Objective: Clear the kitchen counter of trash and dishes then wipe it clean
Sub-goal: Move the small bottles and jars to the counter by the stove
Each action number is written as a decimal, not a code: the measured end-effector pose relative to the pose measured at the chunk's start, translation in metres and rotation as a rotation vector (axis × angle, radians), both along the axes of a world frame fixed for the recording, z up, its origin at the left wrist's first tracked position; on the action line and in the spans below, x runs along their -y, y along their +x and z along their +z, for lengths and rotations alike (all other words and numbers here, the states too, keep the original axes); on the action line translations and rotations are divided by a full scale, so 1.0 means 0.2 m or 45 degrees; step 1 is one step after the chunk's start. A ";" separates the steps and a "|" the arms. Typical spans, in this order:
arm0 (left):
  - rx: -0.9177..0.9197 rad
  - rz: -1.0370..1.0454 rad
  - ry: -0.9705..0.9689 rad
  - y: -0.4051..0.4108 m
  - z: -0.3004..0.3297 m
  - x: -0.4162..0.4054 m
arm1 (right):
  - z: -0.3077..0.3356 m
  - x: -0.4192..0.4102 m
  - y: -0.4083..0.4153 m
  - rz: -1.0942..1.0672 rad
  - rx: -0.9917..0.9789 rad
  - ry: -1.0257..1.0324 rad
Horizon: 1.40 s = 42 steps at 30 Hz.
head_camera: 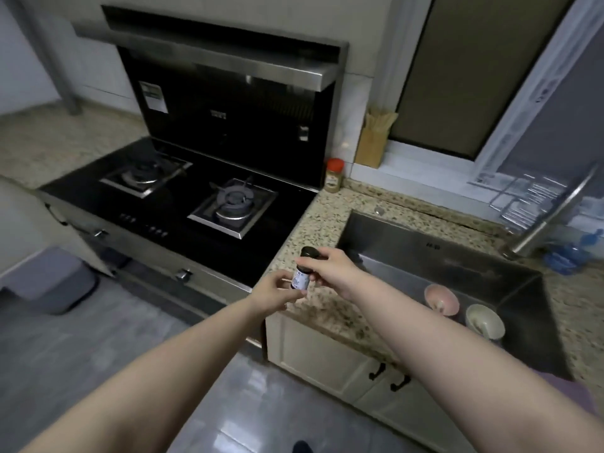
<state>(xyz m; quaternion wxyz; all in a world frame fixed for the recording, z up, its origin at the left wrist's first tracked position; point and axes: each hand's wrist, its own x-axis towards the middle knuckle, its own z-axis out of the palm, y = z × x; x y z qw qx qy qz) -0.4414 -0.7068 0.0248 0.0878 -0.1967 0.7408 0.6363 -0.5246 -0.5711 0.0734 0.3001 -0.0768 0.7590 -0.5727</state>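
Both hands [277,294] [333,268] hold small bottle [302,276] above counter [327,220].

You're standing in a home kitchen: two-burner gas stove [183,197] with a black range hood [228,70] in the upper middle of the frame, speckled granite counter [313,223] and steel sink [425,256] with two bowls at right, cream cabinets [327,354] below, chopstick holder [374,138] by the window.

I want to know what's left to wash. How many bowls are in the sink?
2. A pink bowl sits on the sink floor near its front wall, and a pale green bowl lies just to its right. The front wall may hide others.
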 end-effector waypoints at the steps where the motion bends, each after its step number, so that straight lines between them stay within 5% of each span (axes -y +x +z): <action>1: -0.024 0.046 0.000 -0.02 0.02 0.05 | 0.03 0.06 -0.04 0.050 0.019 -0.021; 10: -0.102 0.718 0.101 0.15 0.04 0.59 | 0.04 0.88 -0.12 0.666 0.083 -0.052; 17: -0.109 0.947 0.027 0.36 0.04 1.10 | -0.01 1.51 0.03 0.931 0.008 -0.047; 31: -0.096 1.011 0.029 0.66 0.06 2.23 | 0.07 2.62 0.28 0.981 -0.084 0.000; 42: 0.010 1.203 0.238 0.52 0.02 2.98 | -0.03 3.41 0.16 1.009 -0.099 0.025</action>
